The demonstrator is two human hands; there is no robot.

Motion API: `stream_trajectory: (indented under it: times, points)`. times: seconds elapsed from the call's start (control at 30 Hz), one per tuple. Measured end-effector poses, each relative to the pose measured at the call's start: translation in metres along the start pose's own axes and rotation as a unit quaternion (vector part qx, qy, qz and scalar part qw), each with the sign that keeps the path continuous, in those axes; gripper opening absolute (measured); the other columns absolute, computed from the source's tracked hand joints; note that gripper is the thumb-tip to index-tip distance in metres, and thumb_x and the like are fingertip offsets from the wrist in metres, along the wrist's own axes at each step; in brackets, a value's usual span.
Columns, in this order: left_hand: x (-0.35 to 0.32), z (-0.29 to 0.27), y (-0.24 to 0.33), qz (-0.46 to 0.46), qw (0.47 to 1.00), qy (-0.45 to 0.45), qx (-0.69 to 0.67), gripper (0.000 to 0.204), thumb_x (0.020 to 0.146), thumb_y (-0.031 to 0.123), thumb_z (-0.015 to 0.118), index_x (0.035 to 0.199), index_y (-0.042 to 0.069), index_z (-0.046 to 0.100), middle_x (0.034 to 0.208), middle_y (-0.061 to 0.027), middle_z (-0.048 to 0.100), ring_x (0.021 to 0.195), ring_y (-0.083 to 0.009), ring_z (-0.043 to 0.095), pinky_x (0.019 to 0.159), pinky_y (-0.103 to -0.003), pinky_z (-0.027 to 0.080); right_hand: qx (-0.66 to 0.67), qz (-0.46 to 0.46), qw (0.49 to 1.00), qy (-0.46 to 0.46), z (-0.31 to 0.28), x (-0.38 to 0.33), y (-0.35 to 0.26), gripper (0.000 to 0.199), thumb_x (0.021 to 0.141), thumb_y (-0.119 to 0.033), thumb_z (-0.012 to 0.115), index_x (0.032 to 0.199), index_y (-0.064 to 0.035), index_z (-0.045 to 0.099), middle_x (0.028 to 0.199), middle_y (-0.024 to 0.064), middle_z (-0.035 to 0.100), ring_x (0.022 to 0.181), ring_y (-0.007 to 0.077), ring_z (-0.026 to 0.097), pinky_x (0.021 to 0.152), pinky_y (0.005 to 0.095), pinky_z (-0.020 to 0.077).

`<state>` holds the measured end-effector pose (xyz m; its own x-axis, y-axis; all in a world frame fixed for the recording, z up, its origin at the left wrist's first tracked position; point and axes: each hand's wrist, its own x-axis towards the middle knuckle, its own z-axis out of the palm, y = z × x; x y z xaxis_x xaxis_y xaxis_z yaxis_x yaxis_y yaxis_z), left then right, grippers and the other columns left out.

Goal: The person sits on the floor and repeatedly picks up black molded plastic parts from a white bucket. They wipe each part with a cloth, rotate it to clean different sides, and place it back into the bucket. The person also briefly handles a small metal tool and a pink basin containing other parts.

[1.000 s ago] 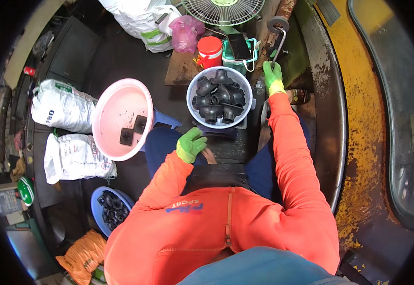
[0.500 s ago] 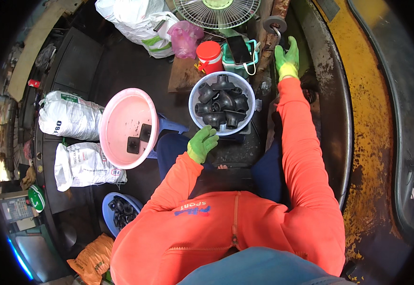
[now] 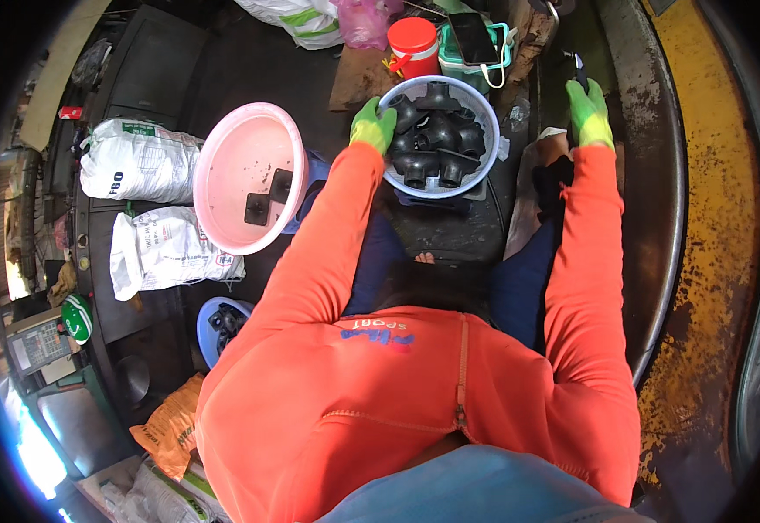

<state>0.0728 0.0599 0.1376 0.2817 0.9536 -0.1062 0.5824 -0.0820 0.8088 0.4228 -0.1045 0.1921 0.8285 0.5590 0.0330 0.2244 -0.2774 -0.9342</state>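
A pale blue-white plastic basket stands in front of me, filled with several black pipe fittings. At its left rim is my left hand, in a green and yellow glove, with thumb and fingers closed around the edge. Farther right, beside the dark metal wall, my right hand, gloved alike, is closed around a small knife. The knife has a dark handle, and its short shiny blade points away from me. My palm hides part of the handle.
Left of the basket, a pink basin holds two black square pieces. White sacks lie beyond it. A blue basin with black parts sits lower left. Behind the basket are a red jug and a phone.
My left hand has moved from the basket's near side to its left rim and closed there. My right hand, earlier spread and without the knife, now grips it. The view has shifted.
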Motion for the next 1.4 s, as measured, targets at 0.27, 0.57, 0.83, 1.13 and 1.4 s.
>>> stream_trajectory:
  times: [0.27,0.57,0.83,1.13,1.4]
  points:
    - [0.034,0.068,0.01,-0.187,0.98,0.073,0.003,0.07,0.075,0.035,0.073,0.132,0.006,0.044,0.119,-0.0214,0.063,0.112,-0.0394,0.061,0.097,-0.046,0.045,0.295,0.214,0.906,-0.214,-0.009,-0.218,-0.061,0.033,0.095,-0.034,0.056,0.112,-0.0052,0.059,0.068,0.0002,0.052,0.05,0.0093,0.046,0.046,0.0231,0.0372]
    - [-0.011,0.018,0.021,0.001,0.979,0.147,-0.14,0.081,0.062,0.03,0.085,0.13,0.001,0.051,0.113,-0.0178,0.065,0.103,-0.0312,0.064,0.093,-0.041,0.048,0.248,0.19,0.924,-0.222,-0.043,-0.29,-0.068,0.036,0.1,-0.026,0.05,0.126,-0.0014,0.051,0.08,-0.001,0.051,0.061,0.0065,0.044,0.054,0.0212,0.0377]
    - [-0.154,-0.095,0.119,0.477,0.865,0.134,-0.083,0.055,0.057,0.019,0.086,0.106,0.006,0.064,0.104,-0.0109,0.063,0.103,-0.0303,0.058,0.093,-0.04,0.046,0.176,0.051,0.952,-0.247,-0.055,-0.307,-0.095,0.033,0.098,-0.018,0.052,0.126,-0.0001,0.056,0.1,0.0013,0.061,0.08,0.0093,0.053,0.071,0.0234,0.0427]
    - [-0.228,-0.105,0.198,0.35,0.895,-0.092,-0.262,0.057,0.061,0.022,0.084,0.11,0.004,0.062,0.103,-0.0099,0.064,0.094,-0.0239,0.062,0.084,-0.035,0.051,0.37,-0.206,0.885,-0.194,0.002,-0.281,-0.139,0.044,0.098,-0.016,0.05,0.14,-0.0033,0.043,0.129,0.0116,0.055,0.117,0.0212,0.055,0.1,0.0347,0.0456]
    - [-0.227,-0.088,0.217,0.411,0.882,-0.055,-0.222,0.046,0.068,0.012,0.082,0.108,0.003,0.062,0.104,-0.009,0.065,0.095,-0.0218,0.063,0.083,-0.033,0.051,0.329,-0.223,0.89,-0.225,-0.017,-0.272,-0.172,0.038,0.091,-0.011,0.061,0.126,-0.0032,0.049,0.117,0.0096,0.059,0.108,0.0208,0.059,0.092,0.0328,0.0492]
